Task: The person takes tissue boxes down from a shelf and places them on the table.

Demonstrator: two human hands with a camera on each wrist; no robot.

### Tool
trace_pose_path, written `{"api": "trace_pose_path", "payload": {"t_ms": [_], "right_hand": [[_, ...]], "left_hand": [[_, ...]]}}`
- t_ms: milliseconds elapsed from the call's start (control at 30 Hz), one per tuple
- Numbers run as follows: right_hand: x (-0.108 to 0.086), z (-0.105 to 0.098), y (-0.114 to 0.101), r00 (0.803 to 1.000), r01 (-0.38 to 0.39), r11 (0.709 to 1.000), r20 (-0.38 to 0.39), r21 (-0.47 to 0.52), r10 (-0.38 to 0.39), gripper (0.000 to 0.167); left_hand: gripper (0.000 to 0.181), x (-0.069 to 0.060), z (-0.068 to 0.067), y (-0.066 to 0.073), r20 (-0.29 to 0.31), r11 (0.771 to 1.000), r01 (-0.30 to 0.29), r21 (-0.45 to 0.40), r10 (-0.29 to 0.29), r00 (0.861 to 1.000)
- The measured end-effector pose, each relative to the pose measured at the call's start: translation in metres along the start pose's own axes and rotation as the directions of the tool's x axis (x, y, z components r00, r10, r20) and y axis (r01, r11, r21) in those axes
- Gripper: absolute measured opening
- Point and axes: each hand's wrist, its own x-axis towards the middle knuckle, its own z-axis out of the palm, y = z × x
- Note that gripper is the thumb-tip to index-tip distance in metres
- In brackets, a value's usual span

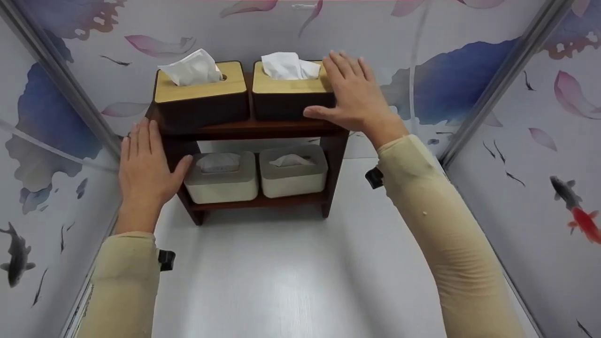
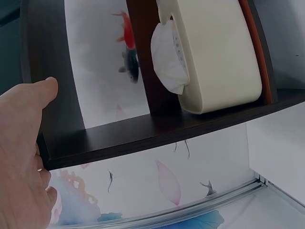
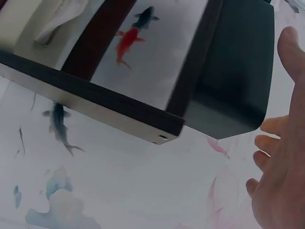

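Observation:
A small dark-brown wooden shelf [image 1: 253,127] carries two black tissue boxes with bamboo-coloured lids, the left box [image 1: 202,110] and the right box [image 1: 287,105], white tissue sticking out of each. On its lower board sit two cream tissue boxes with grey lids, a left one [image 1: 223,191] and a right one [image 1: 296,184]. My left hand [image 1: 146,171] lies flat along the shelf's left side, fingers straight, thumb across the front edge. My right hand [image 1: 354,96] is spread beside the right black box, fingers extended; in the right wrist view I cannot tell whether it touches that box [image 3: 233,71].
White panels printed with fish, petals and blue leaves enclose the space behind, left [image 1: 56,122] and right [image 1: 540,141]. Grey metal corner posts [image 1: 497,80] join them. A pale glossy floor [image 1: 272,281] extends in front of the shelf.

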Motion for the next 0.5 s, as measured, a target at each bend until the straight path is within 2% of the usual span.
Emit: {"api": "trace_pose_path", "payload": {"t_ms": [167,500], "right_hand": [[0.017,-0.007,-0.007,0.996,-0.005,1.000,0.085,0.009,0.004,0.110],[0.041,-0.012,-0.018,0.991,0.002,1.000,0.133,0.007,-0.002,0.110]], "left_hand": [[0.094,0.000,0.002,-0.002,-0.008,1.000,0.005,0.007,-0.004,1.000],[0.094,0.000,0.002,0.001,-0.014,1.000,0.013,0.019,-0.012,1.000]]}}
